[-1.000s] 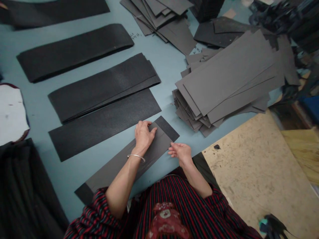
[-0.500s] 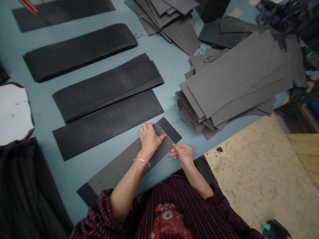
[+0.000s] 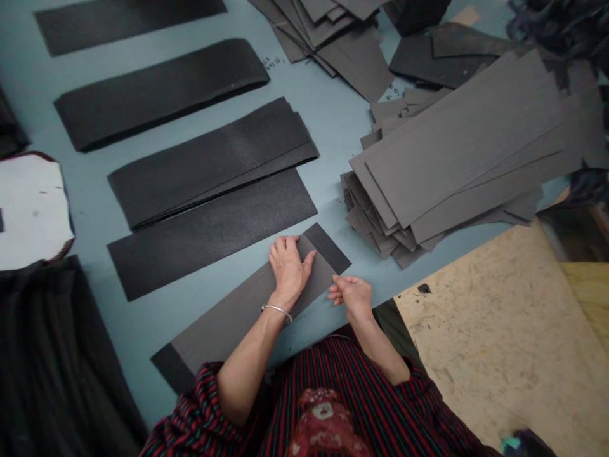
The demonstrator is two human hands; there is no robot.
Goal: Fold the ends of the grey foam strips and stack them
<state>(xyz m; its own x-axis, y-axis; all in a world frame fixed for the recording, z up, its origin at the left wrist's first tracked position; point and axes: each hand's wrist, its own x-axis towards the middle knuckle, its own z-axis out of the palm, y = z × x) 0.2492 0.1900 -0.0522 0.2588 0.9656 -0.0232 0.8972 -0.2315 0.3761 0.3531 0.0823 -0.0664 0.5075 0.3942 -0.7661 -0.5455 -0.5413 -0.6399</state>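
Note:
A grey sheet (image 3: 223, 324) lies on top of a longer black strip (image 3: 328, 246), whose ends show past it at both sides. My left hand (image 3: 289, 266) presses on the grey sheet near its right end, fingers stretched and thumb spread. At that sheet's right front corner, my right hand (image 3: 351, 295) pinches the edge between thumb and forefinger, the other fingers curled. My left forearm hides part of the sheet's near edge. Just behind, a single black strip (image 3: 214, 235) lies flat, partly under or against a stack of black strips (image 3: 214, 158).
A pile of grey sheets (image 3: 457, 146) stands to the right, with more grey sheets (image 3: 356, 60) behind. Further black strips (image 3: 162, 95) lie at the back left. Dark cloth (image 3: 52, 355) hangs at the left, near a white panel (image 3: 33, 209). A wooden board (image 3: 490, 343) adjoins the table at right.
The view has shifted slightly, so things on the table appear a little further right. Another person's fingers at the top left have gone out of view. Both my hands keep nearly the same places.

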